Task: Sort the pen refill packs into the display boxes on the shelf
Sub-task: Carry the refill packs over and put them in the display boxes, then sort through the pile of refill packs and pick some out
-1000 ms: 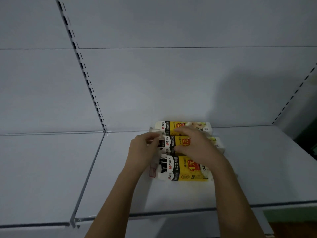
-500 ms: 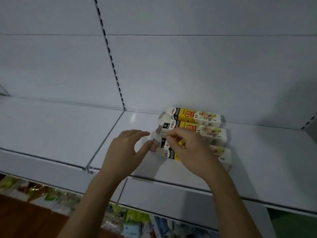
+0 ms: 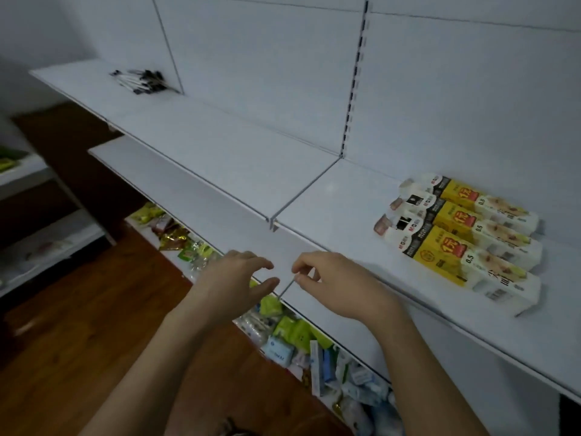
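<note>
Your three display boxes [image 3: 465,240] lie side by side at the right of the frame, flat on the white shelf [image 3: 330,196], touching one another, with their yellow printed faces up and their open flap ends pointing left. The remaining pen refill packs [image 3: 141,80] sit in a loose heap at the upper left, far along the same shelf and well apart from the boxes.

Your right hand [image 3: 339,287], at lower centre, pinches something thin and pale between thumb and forefinger; it looks like a single refill, though it is too slim to be sure. Your left hand [image 3: 232,287] hovers just beside it, fingers [image 3: 264,265] spread and relaxed, holding nothing.

Expect the refills to be very light, stiff and smooth, so they will likely roll and slip. Take a bundle around its middle. The boxes are probably thin card: steady one by its side walls, not the flaps.
</note>
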A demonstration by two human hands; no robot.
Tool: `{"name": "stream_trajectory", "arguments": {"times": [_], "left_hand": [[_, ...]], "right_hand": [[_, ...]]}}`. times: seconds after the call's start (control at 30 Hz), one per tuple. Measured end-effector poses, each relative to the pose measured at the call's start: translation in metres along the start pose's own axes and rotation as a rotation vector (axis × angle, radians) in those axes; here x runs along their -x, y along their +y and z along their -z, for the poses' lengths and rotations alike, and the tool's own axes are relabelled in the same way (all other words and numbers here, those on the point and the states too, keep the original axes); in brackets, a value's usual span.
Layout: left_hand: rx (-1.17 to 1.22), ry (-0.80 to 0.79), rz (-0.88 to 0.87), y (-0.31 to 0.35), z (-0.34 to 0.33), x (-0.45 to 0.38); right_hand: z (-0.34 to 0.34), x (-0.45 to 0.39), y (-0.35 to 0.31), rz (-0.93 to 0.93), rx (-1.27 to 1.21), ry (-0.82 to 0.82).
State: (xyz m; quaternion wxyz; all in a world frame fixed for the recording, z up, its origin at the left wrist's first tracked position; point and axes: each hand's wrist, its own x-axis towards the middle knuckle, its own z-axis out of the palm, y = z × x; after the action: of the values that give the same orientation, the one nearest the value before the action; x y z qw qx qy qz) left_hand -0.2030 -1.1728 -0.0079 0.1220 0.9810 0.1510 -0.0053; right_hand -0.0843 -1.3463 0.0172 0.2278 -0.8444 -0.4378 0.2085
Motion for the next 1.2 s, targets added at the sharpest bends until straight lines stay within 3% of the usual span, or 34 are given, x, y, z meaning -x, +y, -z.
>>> {"name": "stream_trajectory", "arguments": {"times": [0.2, 0.4, 0.57, 0.8, 0.93, 1.2], "left_hand": [[0.022, -0.035, 0.126, -0.099, 0.013, 0.03], [0.02, 0.006, 0.282, -0.219, 0.041, 0.052], [0.044, -0.012, 0.432, -0.314, 0.058, 0.06], [0.112, -0.008, 0.544, -0.431, 0.081, -0.002], [0.148, -0.016, 0.583, -0.487, 0.113, -0.041], [0.198, 0.103, 0.699, -0.613, 0.16, -0.073]], "right_hand": [[-0.044, -0.064, -0.058, 0.02, 0.105, -0.032], [-0.09, -0.14, -0.141, -0.012, 0.104, -0.197], [-0.103, -0.209, -0.185, -0.042, 0.159, -0.239], [-0.106, -0.342, -0.226, -0.022, 0.126, -0.202], [-0.108, -0.424, -0.256, 0.017, 0.085, -0.277], [-0.121, -0.568, -0.356, 0.165, 0.068, -0.331]]}}
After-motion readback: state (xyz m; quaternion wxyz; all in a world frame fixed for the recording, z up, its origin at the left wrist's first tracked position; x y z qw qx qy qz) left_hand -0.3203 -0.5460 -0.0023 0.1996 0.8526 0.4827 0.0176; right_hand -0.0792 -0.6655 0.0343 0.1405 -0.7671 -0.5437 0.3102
